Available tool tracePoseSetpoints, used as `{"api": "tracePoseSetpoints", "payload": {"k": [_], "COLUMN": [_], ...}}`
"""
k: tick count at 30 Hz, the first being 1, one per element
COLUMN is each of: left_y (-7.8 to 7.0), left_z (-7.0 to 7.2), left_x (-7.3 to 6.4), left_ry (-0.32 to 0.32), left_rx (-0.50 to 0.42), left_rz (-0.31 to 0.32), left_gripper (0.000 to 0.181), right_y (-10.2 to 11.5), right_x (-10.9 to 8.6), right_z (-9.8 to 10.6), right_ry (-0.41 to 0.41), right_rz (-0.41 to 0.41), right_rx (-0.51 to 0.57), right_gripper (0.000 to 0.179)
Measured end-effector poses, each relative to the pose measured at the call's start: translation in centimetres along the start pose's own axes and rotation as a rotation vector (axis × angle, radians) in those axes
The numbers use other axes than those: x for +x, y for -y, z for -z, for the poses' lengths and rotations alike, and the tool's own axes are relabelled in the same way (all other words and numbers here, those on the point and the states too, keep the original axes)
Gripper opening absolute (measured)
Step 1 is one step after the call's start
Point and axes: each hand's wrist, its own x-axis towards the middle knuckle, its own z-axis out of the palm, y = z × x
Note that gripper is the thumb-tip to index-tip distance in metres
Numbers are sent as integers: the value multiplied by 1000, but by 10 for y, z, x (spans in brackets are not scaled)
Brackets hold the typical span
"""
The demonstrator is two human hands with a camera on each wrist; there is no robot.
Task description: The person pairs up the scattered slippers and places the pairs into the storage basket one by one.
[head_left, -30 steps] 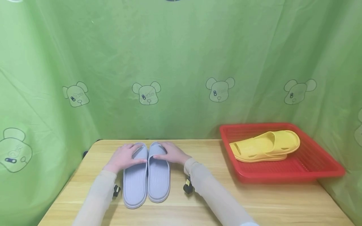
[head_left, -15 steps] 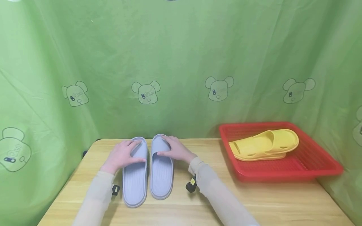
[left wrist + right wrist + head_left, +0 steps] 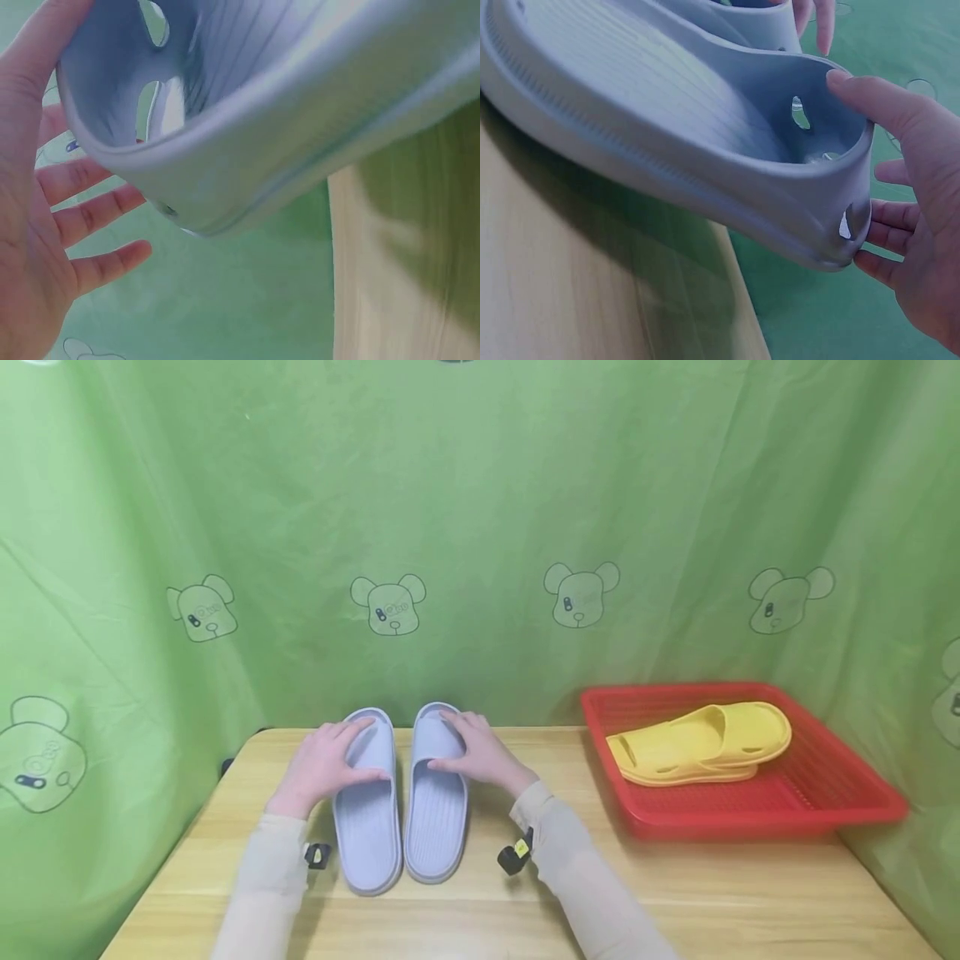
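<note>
My left hand (image 3: 318, 768) grips the upper of the left grey slipper (image 3: 367, 839), thumb at the opening's edge and fingers toward the toe. In the left wrist view, the thumb of the left hand (image 3: 30, 225) lies on the rim of that slipper (image 3: 262, 142). Likewise my right hand (image 3: 483, 756) pinches the upper of the right grey slipper (image 3: 437, 818). The right wrist view has the right hand's (image 3: 930, 195) thumb inside the opening of this slipper (image 3: 645, 120), fingers outside near the toe. Both slippers point away side by side, a narrow gap between them, shadows on the wood below.
A red plastic basket (image 3: 750, 827) stands at the right of the wooden table (image 3: 540, 918), with yellow slippers (image 3: 750, 731) stacked inside. Behind the table's far edge hangs a green curtain (image 3: 480, 527) printed with bear heads. Black wrist devices (image 3: 514, 857) sit by both sleeves.
The two grey slippers, side by side and touching before, have come apart. Both have shifted toward the curtain with the hands, the right one also to the right.
</note>
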Motion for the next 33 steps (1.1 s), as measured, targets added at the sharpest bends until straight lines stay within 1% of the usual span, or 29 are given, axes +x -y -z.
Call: {"api": "tracePoseSetpoints", "payload": {"k": [5,11,17,21,27,33], "left_y": [-1,-1,-2,-3,-2,0], "left_z": [3,5,8,12,18,18], "left_x": [0,0,0,-1,-3,-6], "left_ry": [-28,-58,-80,-97,-92,-103], "left_rx": [-37,-57,-89,-128,-151,-154], "left_rz": [31,48,56,79,129,148], "left_gripper": [99,98,96,96,97,98], "right_y": [2,2,0,-2,-6,-10], "right_x": [-5,-10,-15,-18,-22,-26], "right_z": [6,11,16,19,24,27], "right_ry": [-45,-99,-134,-163,-201,-223], "right_rz": [-15,-24,-58,-84,-120,-140], "right_rx": [14,31,52,79,78,85], "right_gripper": [96,94,97,99,101,102]}}
